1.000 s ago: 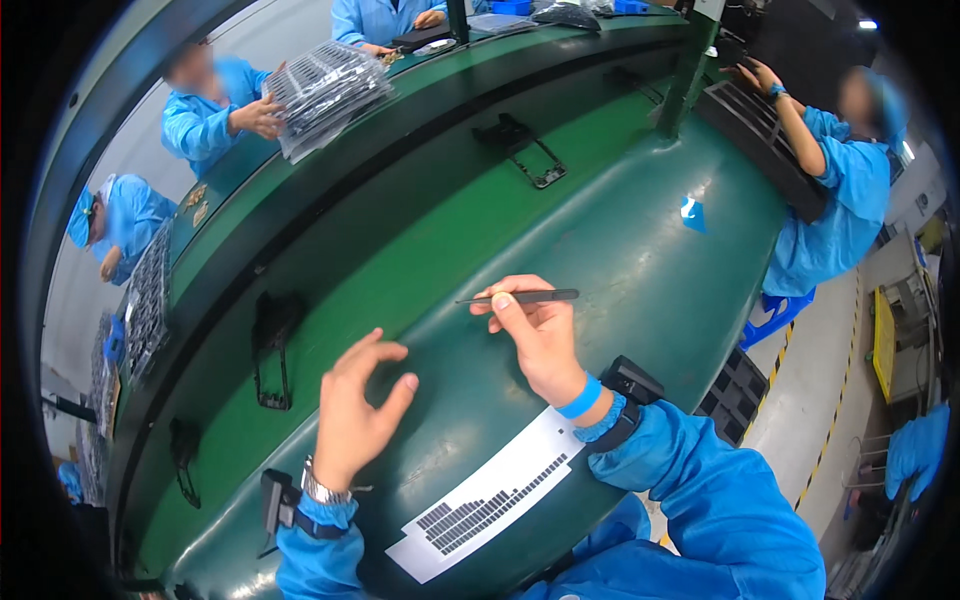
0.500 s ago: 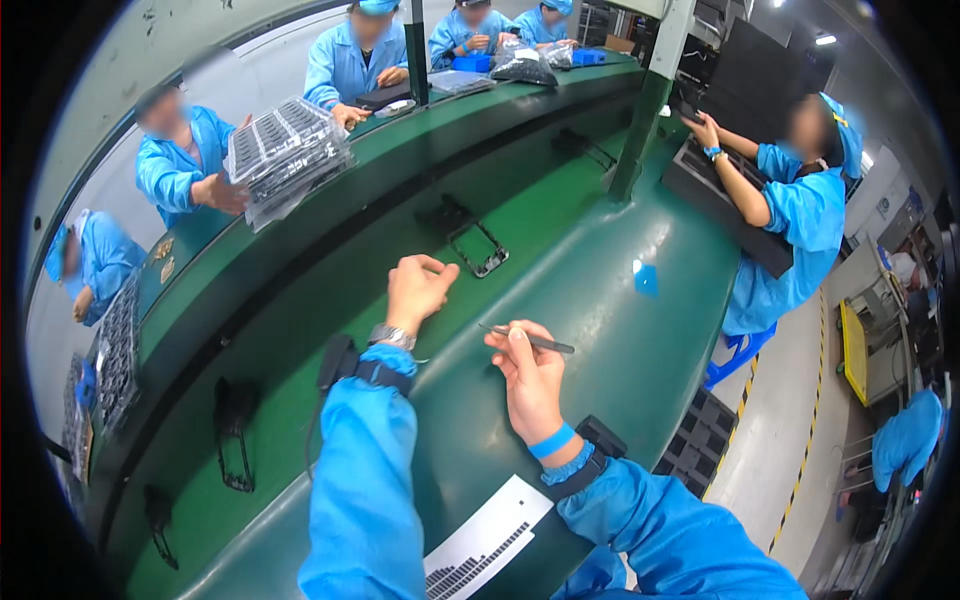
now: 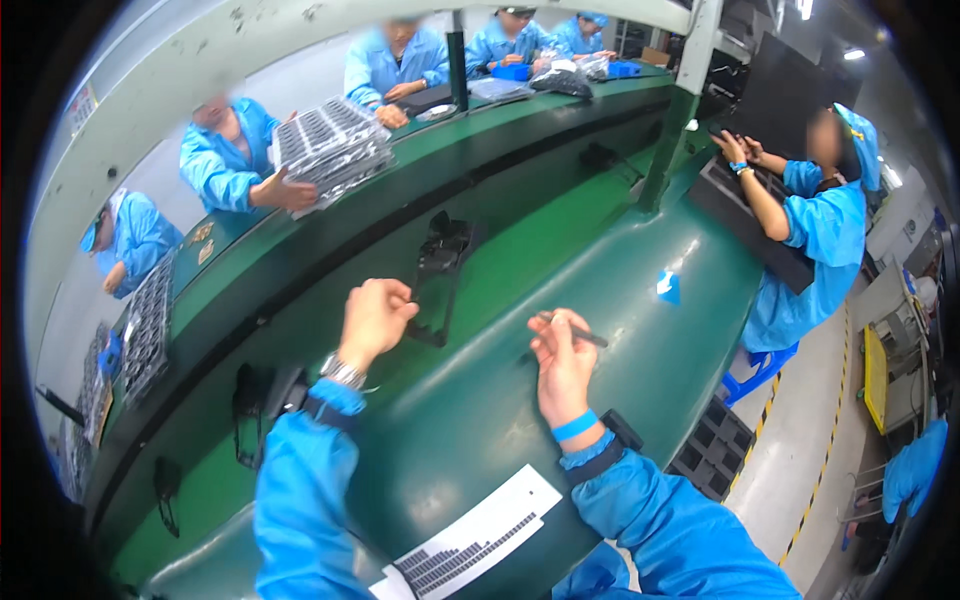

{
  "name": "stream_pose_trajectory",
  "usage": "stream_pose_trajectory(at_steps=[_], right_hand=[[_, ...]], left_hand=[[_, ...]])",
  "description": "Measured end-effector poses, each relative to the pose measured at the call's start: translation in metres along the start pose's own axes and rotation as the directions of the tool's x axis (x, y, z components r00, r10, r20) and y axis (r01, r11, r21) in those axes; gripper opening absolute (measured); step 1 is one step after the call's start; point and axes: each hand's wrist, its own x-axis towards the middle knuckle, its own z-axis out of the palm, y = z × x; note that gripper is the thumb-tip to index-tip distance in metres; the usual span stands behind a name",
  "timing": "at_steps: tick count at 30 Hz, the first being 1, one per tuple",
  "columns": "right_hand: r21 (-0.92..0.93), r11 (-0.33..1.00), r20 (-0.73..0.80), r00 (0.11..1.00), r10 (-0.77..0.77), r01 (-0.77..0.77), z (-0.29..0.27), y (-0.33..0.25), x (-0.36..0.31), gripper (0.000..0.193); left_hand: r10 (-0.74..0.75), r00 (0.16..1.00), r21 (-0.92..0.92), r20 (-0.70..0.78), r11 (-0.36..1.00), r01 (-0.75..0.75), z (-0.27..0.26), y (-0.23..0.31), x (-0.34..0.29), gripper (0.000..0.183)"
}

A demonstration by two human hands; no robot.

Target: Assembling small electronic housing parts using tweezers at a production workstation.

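My left hand (image 3: 375,318) reaches over the green conveyor belt, its fingers pinched at the near left edge of a thin black rectangular frame (image 3: 440,285). A dark part (image 3: 443,240) hangs onto the frame's far end. Over the padded green table edge, my right hand (image 3: 563,365) is closed on dark tweezers (image 3: 585,334), which lie slantwise between thumb and fingers. Below my hands rests a white sheet (image 3: 475,540) with rows of small black rectangles.
More black frames lie on the belt, one near my left forearm (image 3: 250,405) and one farther left (image 3: 167,490). A small blue piece (image 3: 668,288) sits on the table. Co-workers sit across; one handles stacked clear trays (image 3: 330,150). Another, at right, works over a black box (image 3: 745,215).
The black frame has swung round and come nearer, its near end now beside my left fingers. My left hand has shifted left and down in the view. The tweezers stay in my right hand.
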Motion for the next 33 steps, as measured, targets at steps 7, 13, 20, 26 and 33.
stream_pose_trajectory(at_steps=[7,13,20,26,33], right_hand=[[-0.093,0.991,0.275,0.959,-0.070,0.099,0.023,-0.009,-0.023,0.020],[-0.366,0.882,0.873,0.437,0.216,0.296,0.071,-0.021,-0.116,0.010],[-0.487,0.753,0.860,0.394,0.324,0.442,0.055,0.003,-0.122,0.012],[-0.535,0.707,0.840,0.384,0.384,0.463,0.050,0.007,-0.123,0.013],[-0.515,0.753,0.854,0.316,0.413,0.410,0.053,0.009,-0.124,0.015]], left_hand=[[0.049,0.998,0.148,0.035,0.987,-0.054,-0.105,0.007,-0.190,0.015],[0.045,0.998,0.104,-0.036,0.994,-0.041,-0.083,0.001,-0.270,0.014],[-0.011,0.993,0.035,-0.115,0.999,0.016,-0.063,-0.017,-0.301,0.023],[0.063,0.997,-0.052,-0.041,0.996,-0.065,-0.050,-0.002,-0.300,0.086],[-0.019,1.000,-0.267,-0.025,0.964,0.012,-0.030,-0.013,-0.302,0.086]])
